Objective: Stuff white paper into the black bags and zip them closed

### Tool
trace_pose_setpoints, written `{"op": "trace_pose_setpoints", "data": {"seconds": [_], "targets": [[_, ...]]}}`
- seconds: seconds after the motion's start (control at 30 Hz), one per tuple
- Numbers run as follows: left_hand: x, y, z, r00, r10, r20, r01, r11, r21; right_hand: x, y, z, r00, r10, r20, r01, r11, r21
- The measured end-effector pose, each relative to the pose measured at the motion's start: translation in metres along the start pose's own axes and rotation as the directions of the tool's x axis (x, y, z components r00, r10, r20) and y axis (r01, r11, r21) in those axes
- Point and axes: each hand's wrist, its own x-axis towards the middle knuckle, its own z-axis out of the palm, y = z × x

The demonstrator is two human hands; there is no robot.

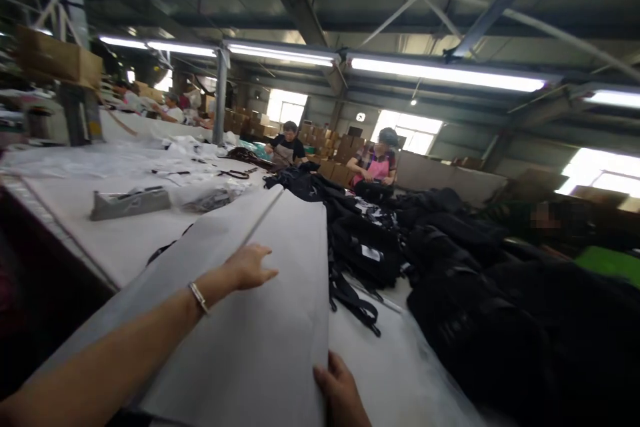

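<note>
A large pale grey-white sheet [285,340], folded or layered with a long straight seam, stretches away from me over the table. My left hand [250,267], with a bracelet at the wrist, reaches over its middle with fingers apart. It holds nothing, and whether it touches the sheet I cannot tell. At the near right edge of the sheet, my right hand [343,390] has its thumb on top and the other fingers hidden behind, gripping that edge. Just right of the sheet lie a black bag [367,250] with a white label and a black strap [357,303].
Black bags [480,320] are heaped along the right. On the left of the white table [60,197] are a grey flat pouch-like item [131,203] and crumpled clear plastic [210,197]. Two people [377,163] work across the table; a metal post [221,97] stands behind.
</note>
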Motion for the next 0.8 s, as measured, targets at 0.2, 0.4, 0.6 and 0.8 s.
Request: {"op": "trace_pose_setpoints", "data": {"seconds": [0.2,0.4,0.6,0.8], "targets": [[0.015,0.116,0.066,0.981,-0.101,0.167,0.093,0.994,0.056,-0.006,-0.010,0.001,0.996,-0.062,0.071,0.058,0.997,0.053],[0.034,0.141,0.070,0.951,-0.279,0.133,0.263,0.957,0.126,-0.009,-0.013,0.000,0.992,-0.100,0.082,0.097,0.994,0.040],[0.047,0.145,0.061,0.944,-0.294,0.148,0.275,0.952,0.135,-0.012,-0.013,-0.004,0.990,-0.105,0.091,0.102,0.994,0.043],[0.053,0.147,0.060,0.977,-0.183,0.109,0.169,0.978,0.124,-0.014,-0.014,-0.007,0.989,-0.121,0.083,0.118,0.992,0.044]]}}
